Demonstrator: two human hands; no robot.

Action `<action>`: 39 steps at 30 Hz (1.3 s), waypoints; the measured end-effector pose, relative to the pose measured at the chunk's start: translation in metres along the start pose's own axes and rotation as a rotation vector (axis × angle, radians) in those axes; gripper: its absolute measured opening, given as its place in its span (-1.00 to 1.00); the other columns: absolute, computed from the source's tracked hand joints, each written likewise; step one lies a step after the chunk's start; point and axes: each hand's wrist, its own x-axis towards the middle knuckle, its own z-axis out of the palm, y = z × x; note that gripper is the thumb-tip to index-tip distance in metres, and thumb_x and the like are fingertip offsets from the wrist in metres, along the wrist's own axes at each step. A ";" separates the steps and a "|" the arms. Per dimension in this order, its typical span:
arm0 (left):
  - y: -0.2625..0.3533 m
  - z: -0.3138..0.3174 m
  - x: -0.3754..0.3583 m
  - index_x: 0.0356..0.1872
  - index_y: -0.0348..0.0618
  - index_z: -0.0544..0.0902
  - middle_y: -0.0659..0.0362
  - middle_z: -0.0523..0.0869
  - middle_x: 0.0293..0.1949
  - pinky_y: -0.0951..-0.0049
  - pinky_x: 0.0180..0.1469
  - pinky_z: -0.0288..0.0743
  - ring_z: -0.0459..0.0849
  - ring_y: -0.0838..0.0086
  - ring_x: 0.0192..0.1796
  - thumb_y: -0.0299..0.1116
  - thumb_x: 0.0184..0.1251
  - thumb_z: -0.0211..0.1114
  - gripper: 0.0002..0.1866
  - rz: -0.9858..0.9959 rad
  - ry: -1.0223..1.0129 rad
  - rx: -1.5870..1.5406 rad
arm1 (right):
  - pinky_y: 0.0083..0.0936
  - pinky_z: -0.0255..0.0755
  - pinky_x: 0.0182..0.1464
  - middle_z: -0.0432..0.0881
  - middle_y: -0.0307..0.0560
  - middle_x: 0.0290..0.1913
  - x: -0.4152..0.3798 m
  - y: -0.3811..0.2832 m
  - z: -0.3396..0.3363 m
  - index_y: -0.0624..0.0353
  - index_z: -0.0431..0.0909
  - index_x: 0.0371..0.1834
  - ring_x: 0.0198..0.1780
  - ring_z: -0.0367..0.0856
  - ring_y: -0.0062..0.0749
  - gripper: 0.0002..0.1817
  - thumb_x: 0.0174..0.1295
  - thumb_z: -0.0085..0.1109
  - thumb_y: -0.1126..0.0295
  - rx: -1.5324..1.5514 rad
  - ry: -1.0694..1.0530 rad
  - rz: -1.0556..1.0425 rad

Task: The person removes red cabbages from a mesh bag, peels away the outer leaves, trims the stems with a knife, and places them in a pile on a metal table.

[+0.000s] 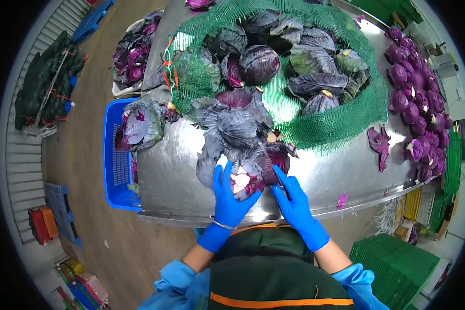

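Cut red cabbage (246,181) between gloved hands (231,199).

The worktop (175,175) is smooth, shiny metal, throwing back bright glare. Over it spreads a coarse mesh net (315,126). The basket (120,160) looks like plastic, and smooth, thin, rubbery-looking gloves (299,209) cover the hands (230,199).

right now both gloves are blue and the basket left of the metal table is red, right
The basket is blue, not red, as the head view shows; it is left of the metal table, and both gloves are blue.
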 end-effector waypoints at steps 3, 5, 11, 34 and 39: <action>0.001 -0.003 0.007 0.32 -0.34 0.10 -0.08 0.25 0.23 0.19 0.32 0.12 0.22 0.12 0.29 -0.27 -0.21 0.57 0.05 0.069 0.029 -0.002 | -0.39 0.46 -0.34 0.43 -0.12 -0.40 0.019 -0.008 -0.009 -0.23 0.30 0.31 -0.37 0.51 -0.25 -0.50 0.26 0.02 0.32 -0.414 -0.106 -0.302; 0.000 0.003 0.009 0.26 -0.35 0.19 -0.13 0.27 0.24 0.14 0.30 0.14 0.25 0.05 0.29 -0.29 -0.27 0.58 0.00 0.030 0.006 -0.100 | -0.37 0.46 -0.36 0.44 -0.14 -0.40 0.024 -0.013 -0.011 -0.25 0.30 0.31 -0.37 0.51 -0.25 -0.50 0.27 0.02 0.31 -0.445 -0.158 -0.276; -0.001 0.012 0.011 0.22 -0.33 0.26 -0.15 0.34 0.20 0.06 0.28 0.16 0.28 -0.02 0.28 -0.31 -0.26 0.54 -0.09 0.075 -0.001 -0.135 | -0.30 0.46 -0.33 0.47 -0.12 -0.39 0.047 -0.009 -0.009 -0.28 0.28 0.32 -0.35 0.54 -0.18 -0.52 0.30 -0.03 0.24 -0.657 -0.316 -0.172; -0.014 -0.003 0.036 0.20 -0.20 0.36 -0.12 0.32 0.25 0.14 0.33 0.13 0.28 0.03 0.31 -0.29 -0.28 0.49 -0.15 0.227 -0.195 -0.177 | -0.21 0.40 0.05 0.55 0.11 0.03 0.090 0.040 -0.008 -0.07 0.40 0.20 0.03 0.53 0.04 -0.53 0.31 -0.16 0.00 -0.448 -0.144 0.246; -0.026 -0.036 0.014 0.21 -0.20 0.36 -0.10 0.29 0.29 0.16 0.37 0.06 0.19 0.04 0.37 -0.41 -0.21 0.43 -0.21 0.167 -0.259 -0.235 | -0.32 0.44 -0.13 0.62 0.10 -0.21 0.058 0.041 0.010 0.13 0.52 -0.12 -0.20 0.61 -0.13 -0.67 0.21 0.10 0.12 -0.164 0.042 0.128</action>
